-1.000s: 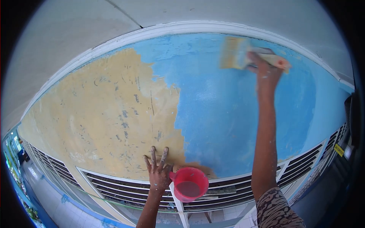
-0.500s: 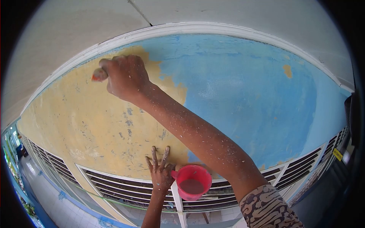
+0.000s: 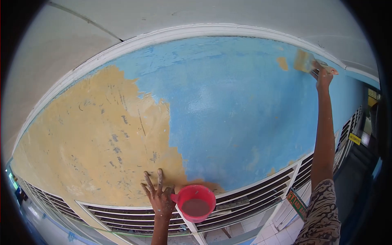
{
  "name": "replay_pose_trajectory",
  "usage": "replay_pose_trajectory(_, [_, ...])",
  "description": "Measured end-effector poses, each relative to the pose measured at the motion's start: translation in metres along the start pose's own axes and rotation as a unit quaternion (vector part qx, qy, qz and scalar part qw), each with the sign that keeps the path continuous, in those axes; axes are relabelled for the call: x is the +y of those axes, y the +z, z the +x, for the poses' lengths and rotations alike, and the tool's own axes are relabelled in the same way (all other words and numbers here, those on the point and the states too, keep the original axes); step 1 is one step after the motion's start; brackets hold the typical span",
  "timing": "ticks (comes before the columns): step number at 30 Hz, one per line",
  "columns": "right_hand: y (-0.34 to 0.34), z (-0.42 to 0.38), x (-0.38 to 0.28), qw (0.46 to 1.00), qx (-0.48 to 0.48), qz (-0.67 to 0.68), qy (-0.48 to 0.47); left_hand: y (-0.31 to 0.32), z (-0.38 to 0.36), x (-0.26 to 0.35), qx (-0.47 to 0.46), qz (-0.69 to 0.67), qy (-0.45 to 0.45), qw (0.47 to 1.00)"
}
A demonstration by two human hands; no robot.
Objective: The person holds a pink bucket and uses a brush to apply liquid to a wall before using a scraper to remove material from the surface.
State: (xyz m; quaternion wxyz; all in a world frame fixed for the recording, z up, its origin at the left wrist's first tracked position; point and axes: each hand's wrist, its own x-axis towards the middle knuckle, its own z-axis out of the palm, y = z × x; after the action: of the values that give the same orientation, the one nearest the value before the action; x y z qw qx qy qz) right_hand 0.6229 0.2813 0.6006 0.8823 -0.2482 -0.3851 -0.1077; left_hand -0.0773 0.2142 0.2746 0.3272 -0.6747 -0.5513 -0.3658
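Note:
My right hand (image 3: 324, 76) is raised at the upper right, closed around the handle of a wide flat paintbrush (image 3: 303, 61). The bristles are blurred and lie against or just off the blue part of the wall (image 3: 237, 106), beside a small yellow patch (image 3: 282, 63). At the bottom middle, my left hand (image 3: 161, 200) has its fingers spread on the wall's yellow part (image 3: 90, 134). The handle of a pink plastic mug (image 3: 196, 192) is held at its thumb side. Cloudy liquid stands in the mug. Specks mark my left fingers.
White trim (image 3: 196, 29) runs along the wall's top, under a grey ceiling (image 3: 171, 12). Below the wall are louvred window slats (image 3: 130, 216). Farther right hang a green sign (image 3: 297, 204) and a yellow sign (image 3: 355, 139).
My right hand has swung with the paintbrush from the yellow upper left to the blue upper right. The view has turned right; my left hand still holds the mug.

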Motion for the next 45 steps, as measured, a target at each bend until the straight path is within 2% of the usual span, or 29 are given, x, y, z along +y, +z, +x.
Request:
replay_pose_trajectory(1, [-0.04,0.042,0.033,0.995,0.045,-0.066,-0.051,0.004,0.0,0.001,0.017,-0.017,-0.001,1.0])
replay_pose_trajectory(2, [-0.041,0.051,0.031,0.995,0.048,-0.073,-0.052,0.004,0.001,0.004,0.015,-0.022,0.005,1.0])
replay_pose_trajectory(3, [-0.041,0.052,0.029,0.943,0.115,-0.3,-0.091,0.003,0.001,0.006,0.023,-0.026,0.006,0.999])
replay_pose_trajectory(4, [-0.039,0.05,0.025,0.834,0.177,-0.509,-0.122,0.002,0.003,0.007,0.033,-0.03,0.009,0.999])
replay_pose_trajectory(6, [0.005,0.017,0.027,0.798,0.147,-0.516,-0.275,0.0,0.001,0.007,0.026,-0.029,0.016,0.999])
replay_pose_trajectory(7, [0.051,-0.031,0.002,0.825,0.104,-0.481,-0.277,0.001,0.0,0.007,0.017,-0.024,0.006,1.0])
replay_pose_trajectory(8, [0.089,-0.097,-0.04,0.795,0.026,-0.538,-0.278,0.002,0.001,0.008,0.01,-0.021,-0.003,1.0])
replay_pose_trajectory(9, [0.121,-0.149,-0.068,0.843,-0.031,-0.426,-0.326,0.0,0.002,0.01,0.008,-0.021,-0.007,1.0])
replay_pose_trajectory(11, [0.156,-0.23,-0.108,0.862,-0.102,-0.265,-0.42,0.0,0.0,0.008,0.009,-0.03,-0.003,1.0])
replay_pose_trajectory(12, [0.169,-0.262,-0.119,0.879,-0.168,-0.189,-0.405,0.001,0.001,0.007,0.015,-0.034,-0.009,0.999])
replay_pose_trajectory(14, [0.183,-0.314,-0.151,0.851,-0.274,-0.101,-0.437,0.001,-0.001,0.002,0.003,-0.035,-0.009,0.999])
replay_pose_trajectory(16, [0.188,-0.325,-0.178,0.79,-0.428,0.009,-0.439,0.002,0.0,-0.002,-0.002,-0.031,-0.015,0.999])
replay_pose_trajectory(17, [0.19,-0.32,-0.176,0.791,-0.428,0.003,-0.438,0.001,0.001,0.0,0.002,-0.024,-0.017,1.0])
replay_pose_trajectory(19, [0.203,-0.297,-0.17,0.787,-0.558,0.199,-0.174,-0.002,0.001,0.004,0.0,-0.026,-0.023,0.999])
replay_pose_trajectory(20, [0.2,-0.272,-0.162,0.817,-0.524,0.166,-0.174,-0.003,0.001,0.004,-0.003,-0.023,-0.029,0.999])
replay_pose_trajectory(21, [0.19,-0.24,-0.151,0.851,-0.506,0.071,-0.122,-0.004,0.001,0.004,0.011,-0.03,-0.013,0.999])
replay_pose_trajectory(22, [0.179,-0.208,-0.141,0.876,-0.47,0.104,0.026,-0.005,0.001,0.004,0.012,-0.03,-0.01,0.999])
replay_pose_trajectory(26, [0.099,-0.079,-0.075,0.965,-0.243,0.101,0.018,-0.001,0.001,0.002,0.001,-0.019,-0.004,1.0])
replay_pose_trajectory(31, [-0.012,0.038,-0.002,0.997,-0.023,0.068,0.003,0.006,0.0,0.001,0.025,-0.003,0.017,1.0])
replay_pose_trajectory(33, [-0.048,0.063,0.023,0.998,0.027,0.065,0.008,0.01,-0.001,-0.002,0.03,-0.004,0.026,0.999])
replay_pose_trajectory(35, [-0.073,0.077,0.047,0.987,0.14,-0.072,-0.023,0.01,-0.001,-0.001,0.03,-0.014,0.02,0.999])
replay_pose_trajectory(36, [-0.067,0.072,0.043,0.987,0.139,-0.073,-0.021,0.01,-0.001,0.0,0.029,-0.026,0.013,0.999])
replay_pose_trajectory(37, [-0.054,0.058,0.033,0.923,0.2,-0.325,-0.051,0.008,-0.002,0.0,0.024,-0.025,0.014,0.999])
replay_pose_trajectory(38, [-0.038,0.041,0.027,0.791,0.244,-0.555,-0.079,0.007,-0.003,0.0,0.019,-0.012,0.013,1.0])
replay_pose_trajectory(39, [-0.018,0.016,0.028,0.809,0.203,-0.541,-0.107,0.007,-0.003,0.002,0.016,0.0,0.012,1.0])
replay_pose_trajectory(40, [0.01,-0.017,0.022,0.798,0.133,-0.571,-0.141,0.005,-0.003,0.003,0.013,0.014,0.011,1.0])
replay_pose_trajectory(41, [0.037,-0.056,0.022,0.787,0.122,-0.558,-0.234,0.004,-0.002,0.004,0.012,0.028,0.011,0.999])
replay_pose_trajectory(42, [0.061,-0.1,0.011,0.837,0.091,-0.456,-0.286,0.005,0.001,0.005,0.013,0.04,0.013,0.999])
replay_pose_trajectory(45, [0.112,-0.242,-0.05,0.874,-0.07,-0.28,-0.392,0.009,-0.001,-0.002,0.026,-0.017,0.023,0.999])
